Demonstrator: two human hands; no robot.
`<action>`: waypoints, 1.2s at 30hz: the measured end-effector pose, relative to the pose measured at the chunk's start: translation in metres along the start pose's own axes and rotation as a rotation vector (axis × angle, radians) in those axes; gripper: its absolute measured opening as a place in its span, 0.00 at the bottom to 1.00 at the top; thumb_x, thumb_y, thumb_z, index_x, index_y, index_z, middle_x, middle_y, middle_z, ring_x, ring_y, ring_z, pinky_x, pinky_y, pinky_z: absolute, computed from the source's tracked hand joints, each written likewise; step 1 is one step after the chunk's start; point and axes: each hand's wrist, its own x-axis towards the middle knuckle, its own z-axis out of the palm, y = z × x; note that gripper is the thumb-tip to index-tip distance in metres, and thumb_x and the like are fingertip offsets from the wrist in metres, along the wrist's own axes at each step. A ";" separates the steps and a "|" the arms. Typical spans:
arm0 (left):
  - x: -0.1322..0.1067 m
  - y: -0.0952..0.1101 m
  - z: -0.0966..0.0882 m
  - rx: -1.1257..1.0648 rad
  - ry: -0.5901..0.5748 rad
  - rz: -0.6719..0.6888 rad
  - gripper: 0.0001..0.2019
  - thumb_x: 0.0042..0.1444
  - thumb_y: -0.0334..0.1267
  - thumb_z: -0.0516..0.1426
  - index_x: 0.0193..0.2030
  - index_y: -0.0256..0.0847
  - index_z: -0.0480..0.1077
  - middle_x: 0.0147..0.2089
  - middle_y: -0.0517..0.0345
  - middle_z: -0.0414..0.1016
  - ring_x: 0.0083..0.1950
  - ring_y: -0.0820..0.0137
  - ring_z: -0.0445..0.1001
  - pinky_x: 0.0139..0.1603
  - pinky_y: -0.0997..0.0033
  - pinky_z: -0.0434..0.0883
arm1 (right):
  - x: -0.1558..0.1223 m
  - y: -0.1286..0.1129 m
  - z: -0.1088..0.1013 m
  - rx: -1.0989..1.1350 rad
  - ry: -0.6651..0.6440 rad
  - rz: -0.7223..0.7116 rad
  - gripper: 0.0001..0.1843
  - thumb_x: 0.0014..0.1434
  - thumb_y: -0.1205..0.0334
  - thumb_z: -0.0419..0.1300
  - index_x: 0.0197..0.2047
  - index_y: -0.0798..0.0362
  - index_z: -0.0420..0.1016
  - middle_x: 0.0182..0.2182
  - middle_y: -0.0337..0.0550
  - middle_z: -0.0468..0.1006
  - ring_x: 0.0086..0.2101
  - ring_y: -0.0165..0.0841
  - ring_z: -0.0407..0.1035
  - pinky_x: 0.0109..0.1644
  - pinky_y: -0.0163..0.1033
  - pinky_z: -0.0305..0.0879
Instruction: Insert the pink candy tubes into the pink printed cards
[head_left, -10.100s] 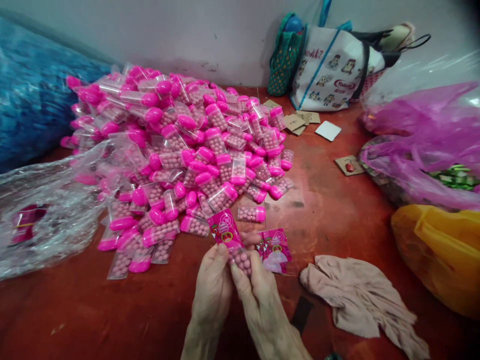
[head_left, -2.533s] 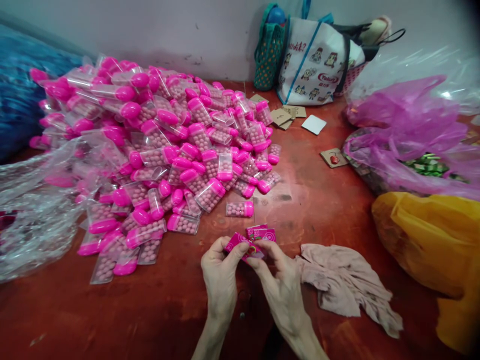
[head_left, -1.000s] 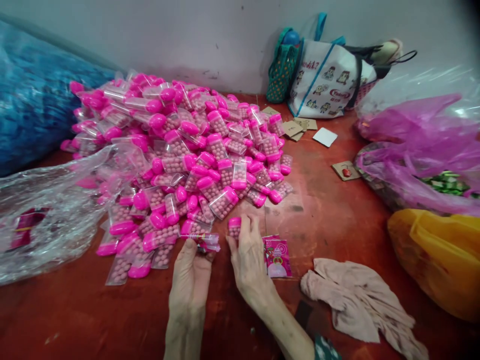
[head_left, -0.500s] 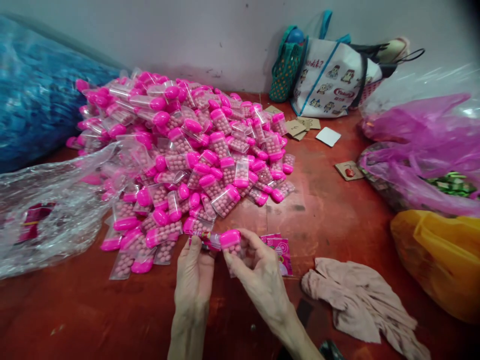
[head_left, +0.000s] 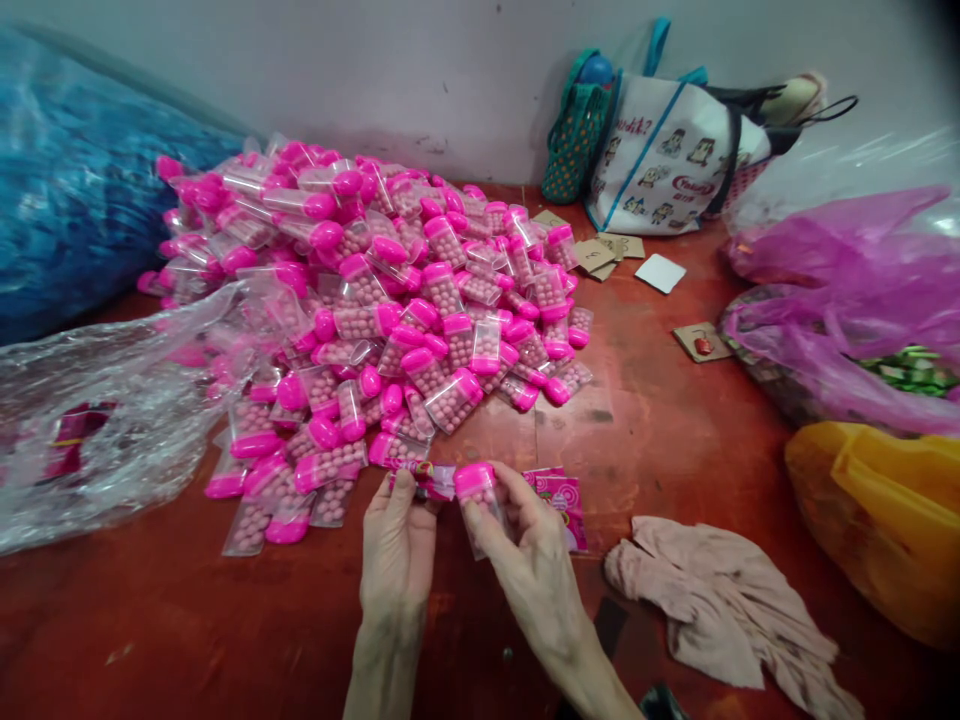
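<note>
1. Lifted since one second ago: pink-capped container [head_left: 476, 484], then down on the worktop [head_left: 637, 410], now raised in the right hand [head_left: 534, 555], pinched between thumb and fingers, cap uppermost.
2. Left hand [head_left: 397, 545]: thumb and fingers pinching a printed pink sleeve [head_left: 426, 478], its end just beside the cap; contact cannot be told.
3. Further printed sleeves [head_left: 568, 497], lying partly behind the right hand.
4. Heap of similar containers [head_left: 442, 345], extending toward the worktop's far left corner.
5. Crumpled cloth [head_left: 720, 590], nearer the right edge.
</note>
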 end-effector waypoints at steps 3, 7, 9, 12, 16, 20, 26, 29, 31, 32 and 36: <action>-0.002 -0.002 0.002 0.003 0.023 -0.022 0.07 0.41 0.33 0.65 0.29 0.36 0.72 0.28 0.59 0.76 0.30 0.74 0.73 0.33 0.76 0.71 | -0.003 0.005 -0.002 -0.117 0.039 -0.067 0.18 0.59 0.61 0.54 0.52 0.54 0.66 0.34 0.43 0.74 0.32 0.32 0.67 0.36 0.35 0.64; -0.003 -0.003 0.004 0.041 0.058 -0.023 0.10 0.40 0.33 0.66 0.30 0.35 0.72 0.29 0.59 0.77 0.30 0.74 0.74 0.34 0.76 0.71 | -0.004 0.009 -0.005 -0.208 -0.014 -0.123 0.21 0.58 0.64 0.54 0.55 0.55 0.65 0.38 0.46 0.74 0.37 0.34 0.68 0.40 0.35 0.63; -0.003 -0.004 0.005 0.059 0.069 -0.015 0.10 0.39 0.33 0.66 0.29 0.35 0.72 0.28 0.59 0.77 0.30 0.75 0.73 0.34 0.76 0.71 | -0.003 0.010 -0.008 -0.209 -0.030 -0.130 0.21 0.58 0.64 0.55 0.56 0.54 0.64 0.40 0.45 0.73 0.38 0.34 0.67 0.42 0.35 0.63; -0.003 -0.006 0.005 0.069 0.078 -0.015 0.10 0.38 0.34 0.67 0.28 0.35 0.73 0.27 0.59 0.76 0.28 0.75 0.73 0.33 0.76 0.71 | -0.002 0.008 -0.011 -0.157 -0.081 -0.122 0.18 0.58 0.64 0.54 0.52 0.51 0.67 0.36 0.40 0.74 0.35 0.32 0.68 0.40 0.33 0.62; -0.002 -0.008 0.004 0.074 0.073 -0.037 0.10 0.38 0.35 0.67 0.28 0.34 0.73 0.27 0.58 0.77 0.28 0.75 0.73 0.32 0.77 0.71 | -0.001 0.007 -0.012 -0.088 -0.078 -0.091 0.16 0.55 0.65 0.57 0.48 0.51 0.69 0.30 0.37 0.73 0.29 0.29 0.67 0.33 0.31 0.62; -0.002 -0.008 0.004 0.091 0.092 -0.021 0.11 0.36 0.35 0.67 0.26 0.34 0.73 0.25 0.59 0.76 0.27 0.75 0.72 0.32 0.77 0.70 | -0.002 0.013 -0.007 -0.008 -0.094 -0.030 0.15 0.56 0.63 0.56 0.48 0.52 0.68 0.24 0.35 0.69 0.23 0.28 0.63 0.25 0.30 0.59; -0.003 -0.007 0.004 0.109 0.107 0.004 0.10 0.36 0.35 0.67 0.26 0.34 0.74 0.26 0.59 0.76 0.28 0.76 0.72 0.32 0.78 0.70 | -0.004 0.017 -0.004 0.026 -0.055 0.024 0.15 0.57 0.58 0.55 0.48 0.52 0.68 0.23 0.35 0.68 0.23 0.28 0.62 0.26 0.31 0.60; -0.001 -0.007 0.004 0.117 0.094 0.004 0.10 0.37 0.35 0.67 0.26 0.34 0.73 0.26 0.59 0.76 0.27 0.75 0.72 0.31 0.76 0.70 | -0.005 0.015 -0.005 0.074 -0.068 0.068 0.15 0.58 0.55 0.55 0.47 0.52 0.69 0.25 0.36 0.69 0.23 0.27 0.62 0.25 0.30 0.59; 0.000 -0.006 0.002 0.111 0.090 0.006 0.10 0.37 0.36 0.67 0.26 0.34 0.73 0.25 0.59 0.76 0.27 0.75 0.72 0.32 0.75 0.70 | -0.006 0.013 -0.005 0.106 -0.075 0.077 0.15 0.58 0.55 0.55 0.46 0.51 0.69 0.27 0.37 0.71 0.24 0.26 0.62 0.25 0.30 0.58; 0.001 -0.006 0.002 0.107 0.088 0.003 0.10 0.37 0.36 0.67 0.26 0.34 0.73 0.26 0.59 0.76 0.28 0.75 0.72 0.33 0.75 0.70 | -0.006 0.013 -0.005 0.121 -0.079 0.077 0.14 0.58 0.56 0.56 0.46 0.52 0.69 0.27 0.37 0.71 0.24 0.26 0.62 0.25 0.30 0.58; 0.001 -0.004 0.002 0.098 0.077 -0.033 0.10 0.38 0.36 0.66 0.28 0.34 0.73 0.28 0.57 0.77 0.30 0.71 0.73 0.35 0.71 0.71 | -0.006 0.013 -0.005 0.178 -0.122 0.072 0.14 0.57 0.57 0.57 0.45 0.52 0.69 0.28 0.37 0.72 0.26 0.27 0.63 0.27 0.30 0.59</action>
